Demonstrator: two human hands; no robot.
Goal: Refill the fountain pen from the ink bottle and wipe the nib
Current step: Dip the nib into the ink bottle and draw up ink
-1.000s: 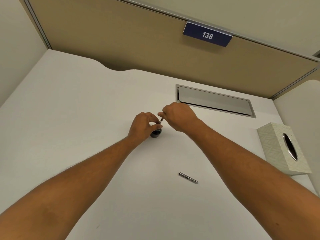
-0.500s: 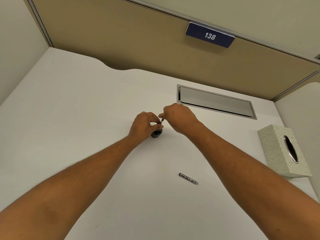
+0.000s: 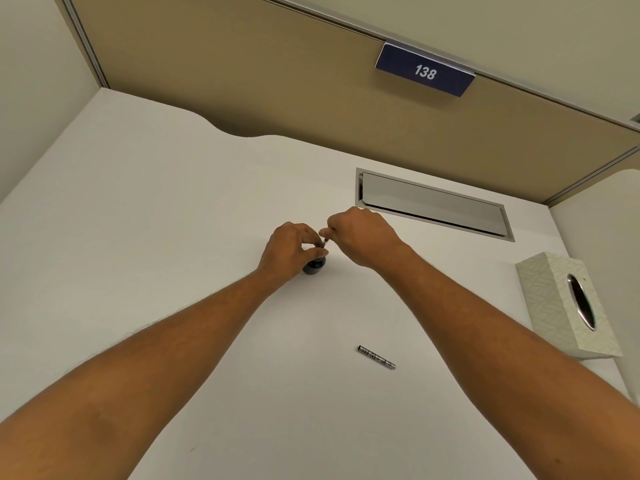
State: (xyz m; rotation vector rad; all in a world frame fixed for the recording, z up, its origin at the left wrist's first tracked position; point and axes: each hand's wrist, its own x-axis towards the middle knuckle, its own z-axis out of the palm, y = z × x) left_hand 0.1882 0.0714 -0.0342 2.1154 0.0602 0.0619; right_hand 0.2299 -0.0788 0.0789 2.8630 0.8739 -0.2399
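Observation:
A small dark ink bottle [image 3: 314,266] stands on the white desk [image 3: 138,237], mostly hidden under my left hand [image 3: 292,249], which grips it from the left. My right hand [image 3: 360,235] pinches the thin fountain pen [image 3: 325,242] by its upper end and holds it tilted, tip down at the bottle's mouth. The nib is hidden between my fingers. A patterned silver pen barrel or cap [image 3: 376,357] lies loose on the desk nearer to me, on the right.
A pale patterned tissue box [image 3: 554,299] stands at the desk's right edge. A grey metal cable flap [image 3: 433,202] is set into the desk behind my hands. A tan partition with a blue "138" sign [image 3: 425,70] closes the back.
Both hands stay at the bottle with the pen over its mouth; only small finger shifts and a slight camera drift show.

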